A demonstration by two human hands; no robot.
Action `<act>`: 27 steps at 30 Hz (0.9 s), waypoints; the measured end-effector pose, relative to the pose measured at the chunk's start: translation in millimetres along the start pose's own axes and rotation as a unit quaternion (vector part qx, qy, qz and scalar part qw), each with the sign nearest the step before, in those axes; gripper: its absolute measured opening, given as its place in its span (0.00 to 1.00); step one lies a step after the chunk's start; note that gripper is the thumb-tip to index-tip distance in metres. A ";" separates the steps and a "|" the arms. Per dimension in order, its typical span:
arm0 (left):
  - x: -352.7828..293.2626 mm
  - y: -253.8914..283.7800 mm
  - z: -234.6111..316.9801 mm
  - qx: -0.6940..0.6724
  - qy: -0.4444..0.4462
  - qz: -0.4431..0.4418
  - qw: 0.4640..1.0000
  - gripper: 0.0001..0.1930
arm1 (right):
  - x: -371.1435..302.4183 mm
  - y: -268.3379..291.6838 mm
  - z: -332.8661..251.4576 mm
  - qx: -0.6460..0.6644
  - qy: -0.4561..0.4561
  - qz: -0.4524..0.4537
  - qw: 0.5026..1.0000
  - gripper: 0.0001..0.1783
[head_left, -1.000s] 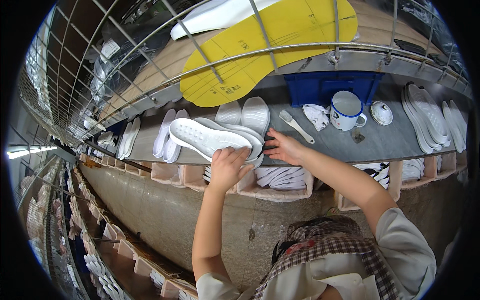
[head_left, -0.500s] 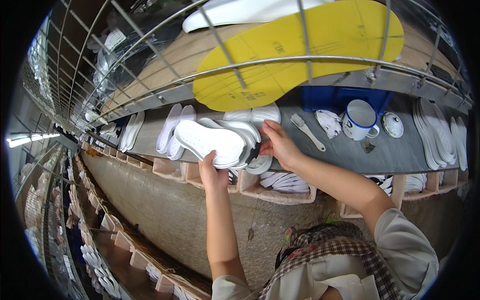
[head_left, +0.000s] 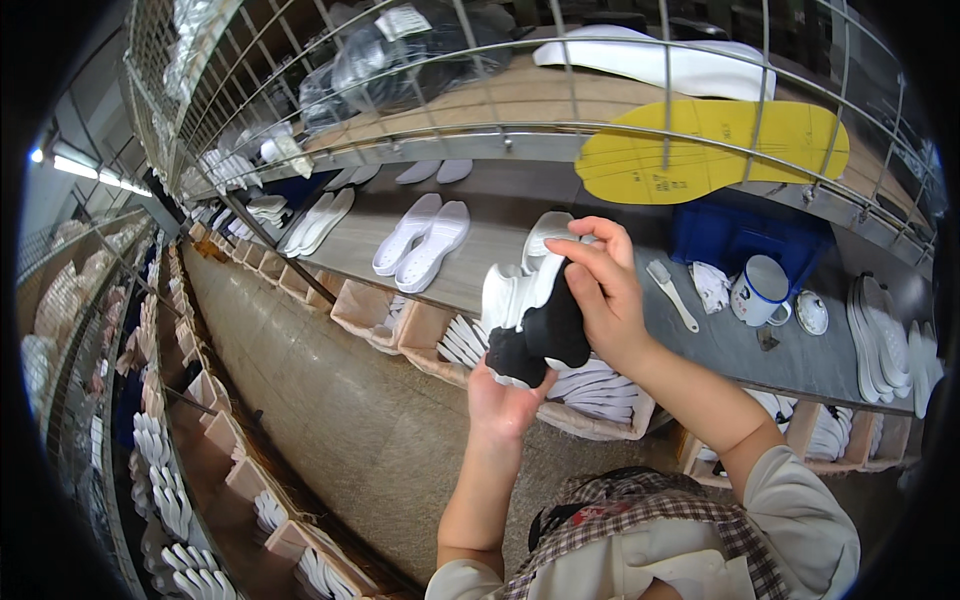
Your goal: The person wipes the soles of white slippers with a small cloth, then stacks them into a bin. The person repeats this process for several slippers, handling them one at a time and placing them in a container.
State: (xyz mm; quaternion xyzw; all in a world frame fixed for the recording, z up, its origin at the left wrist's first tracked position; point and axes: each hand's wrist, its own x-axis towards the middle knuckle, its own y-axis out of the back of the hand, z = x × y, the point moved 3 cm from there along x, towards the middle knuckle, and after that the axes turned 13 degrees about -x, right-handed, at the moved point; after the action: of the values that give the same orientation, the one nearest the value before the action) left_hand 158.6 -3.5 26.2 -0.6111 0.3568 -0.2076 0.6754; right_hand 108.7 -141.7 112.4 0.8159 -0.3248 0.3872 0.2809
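Note:
A pair of black-and-white shoe soles [head_left: 538, 335] is held up in front of the bench, tilted with the black parts toward me. My left hand [head_left: 503, 398] grips them from below at the black end. At their upper right, my right hand [head_left: 605, 285] has its thumb and fingers closed on the edge of one sole. Behind them a pale sole [head_left: 545, 232] rests on the bench, partly hidden by my right hand. A pair of white soles [head_left: 432, 245] lies farther left. To the right is a white-handled brush [head_left: 675, 298].
On the grey bench [head_left: 740, 360] stand an enamel mug [head_left: 752, 295], its lid [head_left: 811, 313], a white cloth [head_left: 709, 286] and a blue bin [head_left: 695, 235]. More soles [head_left: 880, 335] lie at right. A yellow insole template [head_left: 710, 150] hangs on the wire rack. Fabric-lined boxes [head_left: 600, 400] hold soles below.
The soles in my hands have turned from showing a flat white face to standing on end with black parts visible. My right hand has come onto them. The view has swung left.

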 end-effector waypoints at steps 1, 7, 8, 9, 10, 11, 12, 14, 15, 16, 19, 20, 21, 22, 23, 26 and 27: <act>-4.8 0.3 -0.9 -0.018 0.004 -0.008 1.000 0.16 | -0.7 -1.6 -5.6 -0.014 0.016 0.010 1.000 0.14; -23.0 -1.3 1.3 -0.043 0.032 -0.044 0.998 0.17 | -8.7 -7.5 -25.6 -0.040 -0.001 0.041 0.998 0.12; -25.3 -1.8 1.7 -0.045 0.039 -0.052 0.997 0.17 | -10.4 -8.1 -28.8 -0.045 -0.006 0.050 0.998 0.12; -27.1 -2.6 1.4 -0.054 0.051 -0.060 0.995 0.17 | -11.6 -8.6 -32.0 -0.048 -0.009 0.059 0.997 0.12; -28.9 -3.3 0.9 -0.063 0.063 -0.068 0.994 0.18 | -12.6 -8.6 -35.6 -0.061 -0.008 0.065 0.996 0.12; -30.7 -4.9 0.3 -0.072 0.076 -0.088 0.991 0.18 | -13.6 -8.2 -39.4 -0.073 -0.007 0.070 0.995 0.11; -31.7 -4.7 -0.8 -0.076 0.085 -0.079 0.990 0.18 | -14.4 -7.1 -43.0 -0.087 -0.006 0.075 0.993 0.11; -32.7 -6.4 -4.4 -0.089 0.110 -0.090 0.986 0.19 | -15.3 -4.0 -49.8 -0.114 -0.005 0.086 0.990 0.11; -33.2 -7.7 -6.4 -0.087 0.124 -0.101 0.983 0.20 | -15.9 -1.8 -53.0 -0.128 -0.007 0.091 0.988 0.11; -33.5 -9.1 -8.4 -0.090 0.137 -0.111 0.980 0.20 | -16.5 0.6 -56.4 -0.148 -0.005 0.092 0.985 0.11; -33.9 -13.1 -14.8 -0.130 0.184 -0.121 0.967 0.22 | -19.3 8.1 -65.3 -0.197 -0.007 0.097 0.976 0.12; -33.8 -13.5 -16.8 -0.147 0.194 -0.109 0.964 0.22 | -20.2 10.2 -67.8 -0.207 -0.007 0.103 0.973 0.12; -34.3 -14.8 -19.5 -0.145 0.211 -0.122 0.959 0.23 | -20.8 12.1 -69.6 -0.216 -0.007 0.109 0.970 0.12; -34.6 -15.0 -21.8 -0.143 0.221 -0.125 0.957 0.23 | -21.4 14.0 -71.0 -0.215 -0.008 0.118 0.969 0.11; -35.2 -15.4 -24.1 -0.146 0.233 -0.136 0.952 0.23 | -22.1 15.7 -72.0 -0.213 -0.010 0.128 0.969 0.11; -34.3 -14.6 -29.8 -0.137 0.255 -0.158 0.944 0.23 | -24.1 20.7 -73.7 -0.238 -0.014 0.132 0.962 0.11; -32.7 -12.1 -31.5 -0.140 0.257 -0.133 0.947 0.23 | -24.8 22.3 -74.0 -0.250 -0.014 0.133 0.959 0.12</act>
State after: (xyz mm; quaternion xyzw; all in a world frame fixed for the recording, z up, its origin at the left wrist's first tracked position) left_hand 115.8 -3.4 45.5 -0.6673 0.4595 -0.3937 0.4342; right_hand 46.6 -95.5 137.0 0.6747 -0.5203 0.3164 0.4171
